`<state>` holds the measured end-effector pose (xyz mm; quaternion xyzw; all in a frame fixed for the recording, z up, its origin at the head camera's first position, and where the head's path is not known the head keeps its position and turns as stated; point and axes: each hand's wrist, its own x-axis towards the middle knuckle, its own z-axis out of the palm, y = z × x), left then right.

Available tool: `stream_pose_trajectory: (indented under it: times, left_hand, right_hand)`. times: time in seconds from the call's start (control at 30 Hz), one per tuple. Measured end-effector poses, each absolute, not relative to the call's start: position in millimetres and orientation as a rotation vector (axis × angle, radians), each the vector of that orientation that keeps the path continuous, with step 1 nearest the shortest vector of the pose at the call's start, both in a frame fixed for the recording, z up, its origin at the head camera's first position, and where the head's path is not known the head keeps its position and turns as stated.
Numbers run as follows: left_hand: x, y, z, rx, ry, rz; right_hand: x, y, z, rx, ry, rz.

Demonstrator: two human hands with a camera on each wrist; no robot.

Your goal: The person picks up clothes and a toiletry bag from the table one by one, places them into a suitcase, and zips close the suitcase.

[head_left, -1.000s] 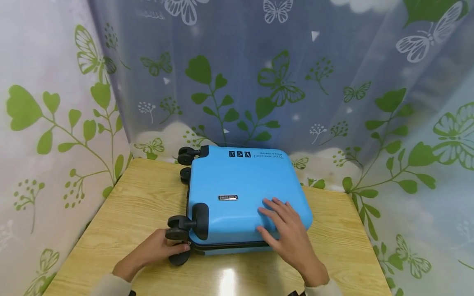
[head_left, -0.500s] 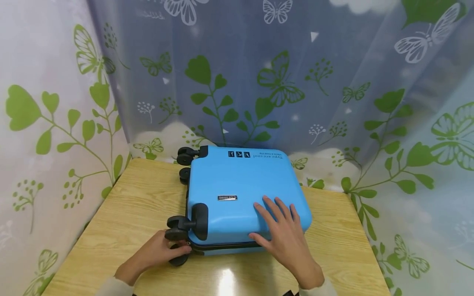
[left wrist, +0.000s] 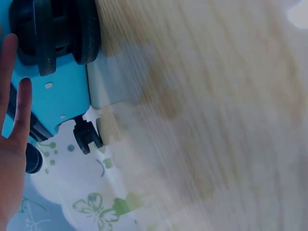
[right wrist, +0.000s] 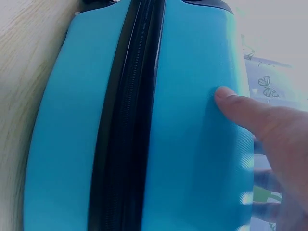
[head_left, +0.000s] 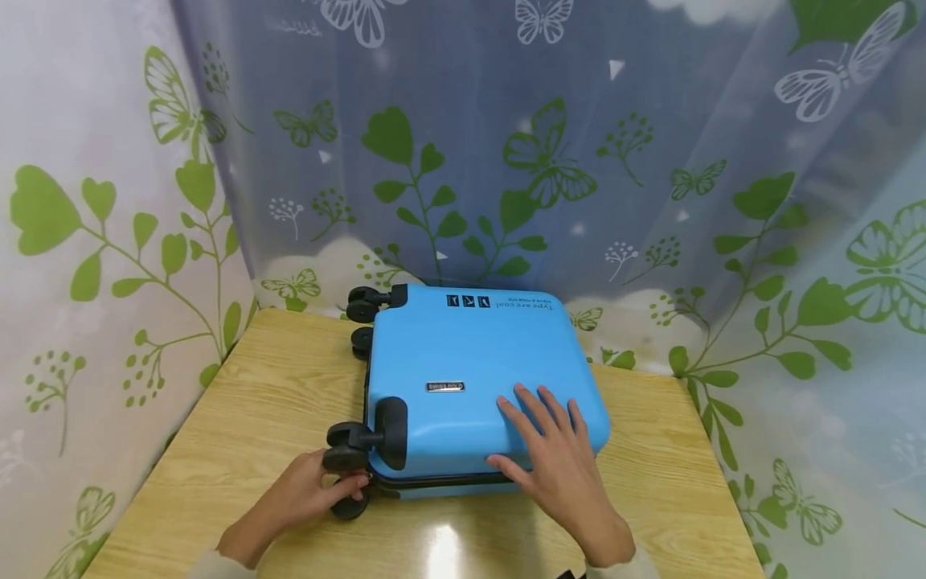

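The blue suitcase [head_left: 477, 378] lay flat on the wooden table [head_left: 239, 434], with its wheels to the left. The right hand [head_left: 557, 462] rested on the lid near the front edge, fingers [head_left: 524, 402] straight and spread, and the thumb [right wrist: 231, 103] pressed on the side above the black zipper [right wrist: 127, 120]. The left hand [head_left: 300, 490] was at the front left corner; its fingers curled around the lower wheel [head_left: 350, 507], beside the zipper's end.
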<state>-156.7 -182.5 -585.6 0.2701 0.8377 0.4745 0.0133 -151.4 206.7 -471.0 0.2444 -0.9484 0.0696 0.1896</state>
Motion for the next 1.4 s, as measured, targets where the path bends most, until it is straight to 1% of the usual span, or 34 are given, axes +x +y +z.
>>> stream_pose_trajectory:
  times: [0.23,0.33,0.47,0.57,0.67,0.83,1.07,1.4]
  left_hand:
    - [-155,-182,-593,1.142,3.044,1.379]
    - [-155,-186,-596,1.262,3.135,1.364]
    - [-158,-192,-601,1.342,3.223,1.367]
    - [-162,-195,-605,1.298,3.357,1.305]
    - [-170,-198,-607,1.193,3.466,1.19]
    - [-187,-201,-606,1.08,3.525,1.02]
    - [-204,-200,-599,0.971,3.474,0.997]
    - [-231,-193,-588,0.879,3.489,0.905]
  right_hand:
    - [-152,208,-476,0.698,-2.624,0.214]
    - [-154,207,-477,0.711,-2.609,0.231]
    - [-156,206,-477,0.72,-2.599,0.253]
    - [-156,206,-477,0.722,-2.601,0.262]
    - [-156,208,-476,0.716,-2.606,0.265]
    - [-155,209,-476,0.715,-2.622,0.27]
    - [-153,209,-477,0.696,-2.658,0.286]
    - [-152,211,-478,0.68,-2.67,0.303]
